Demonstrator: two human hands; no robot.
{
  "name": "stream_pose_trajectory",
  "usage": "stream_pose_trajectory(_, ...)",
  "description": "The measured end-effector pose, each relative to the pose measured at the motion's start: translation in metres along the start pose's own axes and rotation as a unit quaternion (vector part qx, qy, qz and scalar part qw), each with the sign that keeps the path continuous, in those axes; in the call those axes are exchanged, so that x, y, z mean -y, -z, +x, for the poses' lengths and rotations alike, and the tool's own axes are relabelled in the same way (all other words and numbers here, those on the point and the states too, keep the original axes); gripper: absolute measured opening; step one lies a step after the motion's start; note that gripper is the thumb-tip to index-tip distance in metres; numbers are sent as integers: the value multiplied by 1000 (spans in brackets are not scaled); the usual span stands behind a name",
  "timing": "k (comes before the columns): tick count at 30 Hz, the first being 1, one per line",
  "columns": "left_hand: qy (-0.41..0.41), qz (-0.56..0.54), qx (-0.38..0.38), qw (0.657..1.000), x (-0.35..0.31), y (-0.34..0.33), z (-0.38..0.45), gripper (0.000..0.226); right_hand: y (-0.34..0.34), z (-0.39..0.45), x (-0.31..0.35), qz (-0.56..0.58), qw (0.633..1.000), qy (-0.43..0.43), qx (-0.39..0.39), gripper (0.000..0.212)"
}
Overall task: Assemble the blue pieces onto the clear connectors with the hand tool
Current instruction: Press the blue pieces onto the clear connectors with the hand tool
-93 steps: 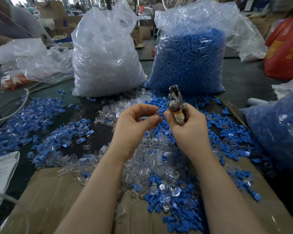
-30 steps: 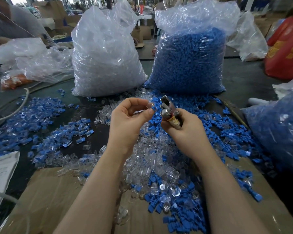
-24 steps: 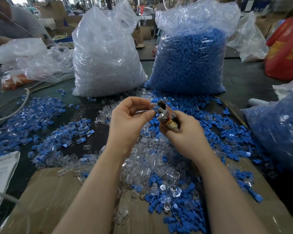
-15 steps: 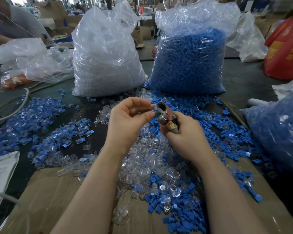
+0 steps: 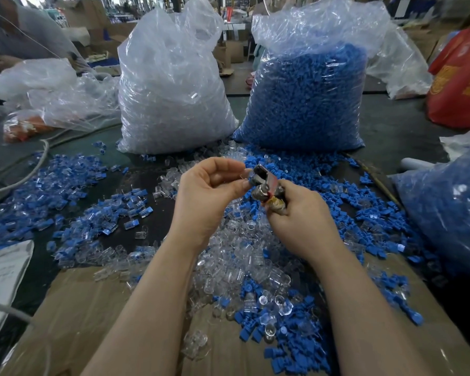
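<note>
Hands: two bare hands are raised together above the loose heap in the middle of the table
Left hand (image 5: pixel 209 196): fingers are curled, thumb and forefinger are pinched at the head of the tool; what is pinched between them is too small to be told
Right hand (image 5: pixel 299 215): fingers are wrapped round the handle of the small metal hand tool (image 5: pixel 265 183), whose squarish head is tilted up and to the left, touching the left fingertips
Large bags: two tall clear plastic bags are stood side by side at the back of the table
Left bag (image 5: pixel 171 85): filled with clear plastic connectors, its neck left open and crumpled
Right bag (image 5: pixel 307 96): filled with small blue plastic pieces, its neck likewise open
Third blue bag (image 5: pixel 451 210): one more clear bag of blue pieces is seen at the right edge, partly cut off
Loose clear connectors (image 5: pixel 244 256): too many to be counted, heaped under and in front of the hands
Loose blue pieces (image 5: pixel 280 324): too many to be counted, scattered round the clear heap and toward the near edge
Joined blue-and-clear parts (image 5: pixel 120 213): a spread pile is laid to the left of the hands
Brown cardboard sheet (image 5: pixel 79 316): one, laid flat under the near part of the heap
Red bag (image 5: pixel 461 77): one, at the far right, contents not seen
</note>
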State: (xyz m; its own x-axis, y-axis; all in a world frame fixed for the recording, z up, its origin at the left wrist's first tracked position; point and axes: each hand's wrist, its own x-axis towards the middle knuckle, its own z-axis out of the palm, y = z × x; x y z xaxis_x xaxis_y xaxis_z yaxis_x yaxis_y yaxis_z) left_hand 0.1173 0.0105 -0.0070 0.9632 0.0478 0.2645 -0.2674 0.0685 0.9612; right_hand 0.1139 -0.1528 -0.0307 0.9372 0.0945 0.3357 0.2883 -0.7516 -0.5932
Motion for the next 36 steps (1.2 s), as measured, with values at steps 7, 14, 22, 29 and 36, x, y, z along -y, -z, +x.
stream_pose_trajectory(7,76,-54,-32,995,1,6,2,25,-2,0,-2,-39,999,-4,-22,6)
stream_pose_trajectory(14,198,-516,-262,791,13,64,13,13,1,-1,-4,-23,998,-10,-55,6)
stream_pose_trajectory(22,111,-640,-380,659,16,109,13,29,1,-1,-4,-33,999,-26,-33,8)
stream_pose_trajectory(29,126,-520,-340,773,14,100,14,25,1,0,-5,-55,997,-49,-31,22)
stream_pose_trajectory(36,151,-21,-9,988,1,32,8,40,0,0,-3,-121,992,-27,-24,28)
